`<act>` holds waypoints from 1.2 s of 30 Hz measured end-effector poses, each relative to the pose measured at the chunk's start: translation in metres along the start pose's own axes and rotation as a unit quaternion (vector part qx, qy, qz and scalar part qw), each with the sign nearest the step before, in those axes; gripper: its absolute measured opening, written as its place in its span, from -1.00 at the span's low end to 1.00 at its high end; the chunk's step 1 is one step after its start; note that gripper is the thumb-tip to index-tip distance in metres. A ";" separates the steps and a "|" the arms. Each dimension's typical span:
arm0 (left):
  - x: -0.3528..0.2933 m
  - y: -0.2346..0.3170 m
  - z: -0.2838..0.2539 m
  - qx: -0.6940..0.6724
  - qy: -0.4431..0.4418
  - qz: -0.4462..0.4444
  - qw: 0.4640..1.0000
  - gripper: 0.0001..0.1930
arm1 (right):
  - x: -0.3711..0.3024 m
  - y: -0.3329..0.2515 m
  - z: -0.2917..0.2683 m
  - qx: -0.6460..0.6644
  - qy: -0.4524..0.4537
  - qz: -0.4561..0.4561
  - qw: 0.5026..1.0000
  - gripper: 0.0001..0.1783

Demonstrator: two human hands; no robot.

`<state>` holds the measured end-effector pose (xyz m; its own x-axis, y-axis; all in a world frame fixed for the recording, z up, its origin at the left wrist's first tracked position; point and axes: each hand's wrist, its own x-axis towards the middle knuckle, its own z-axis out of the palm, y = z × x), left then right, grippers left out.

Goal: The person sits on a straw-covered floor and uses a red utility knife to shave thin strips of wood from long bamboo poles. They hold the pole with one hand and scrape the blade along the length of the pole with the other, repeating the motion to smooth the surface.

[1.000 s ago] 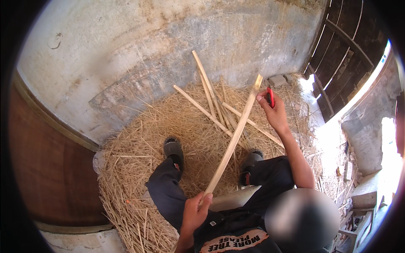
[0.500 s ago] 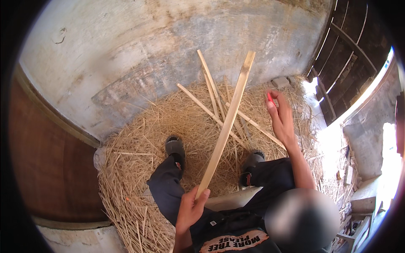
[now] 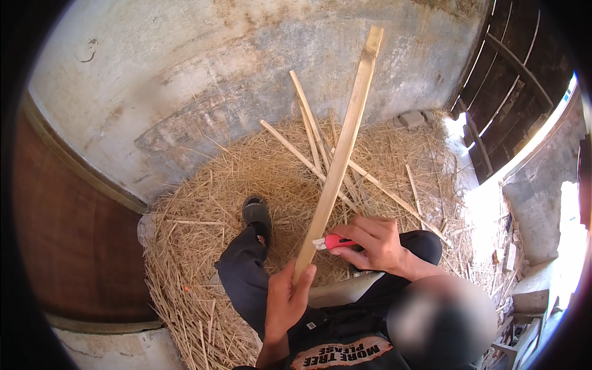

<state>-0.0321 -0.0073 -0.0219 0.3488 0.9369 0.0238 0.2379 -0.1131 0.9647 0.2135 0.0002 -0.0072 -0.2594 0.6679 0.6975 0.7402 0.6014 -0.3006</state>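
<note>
My left hand (image 3: 290,299) is closed around the lower end of a long, flat bamboo strip (image 3: 341,151), which slants up and away to the right. In my right hand (image 3: 377,245) is a red utility knife (image 3: 338,241), gripped in closed fingers. Its short blade sits at the right edge of the strip, a little above my left hand; whether it cuts in cannot be told. Beyond the strip, several other bamboo strips (image 3: 290,150) lie crossed on the shavings, some leaning toward the wall.
Straw-like shavings (image 3: 203,246) cover the floor around my shoe (image 3: 256,213). A weathered wall (image 3: 203,80) rises ahead, with a brown panel (image 3: 74,234) at left. Stone blocks (image 3: 412,119) rest by the wall; dark wooden slats (image 3: 505,80) stand at right.
My right hand has come down and left with the utility knife, from beyond the strip to its edge near my left hand. The held strip's far end has risen higher in view.
</note>
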 end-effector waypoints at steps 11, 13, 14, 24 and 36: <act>0.005 0.009 0.014 0.031 0.041 0.002 0.999 -0.74 | -0.006 -0.005 0.006 -0.018 0.007 -0.002 1.000 -0.53; 0.006 0.009 0.015 0.038 0.044 0.004 0.998 -0.73 | -0.007 -0.004 0.007 -0.020 0.009 0.000 1.000 -0.53; 0.006 0.008 0.015 0.039 0.046 0.004 0.998 -0.73 | -0.007 -0.004 0.007 -0.027 0.011 0.001 1.000 -0.56; 0.007 0.003 0.019 0.052 0.070 0.021 0.996 -0.68 | -0.006 -0.005 0.006 -0.072 0.021 0.006 0.997 -0.62; 0.004 0.012 0.017 0.053 0.053 0.020 0.997 -0.70 | -0.001 -0.007 0.000 -0.085 0.038 -0.008 0.996 -0.62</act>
<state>-0.0130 -0.0107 -0.0148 0.2631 0.9600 0.0956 0.3219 -0.1808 0.9294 0.2086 -0.0047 -0.0053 -0.2288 0.6196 0.7508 0.8324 0.5244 -0.1790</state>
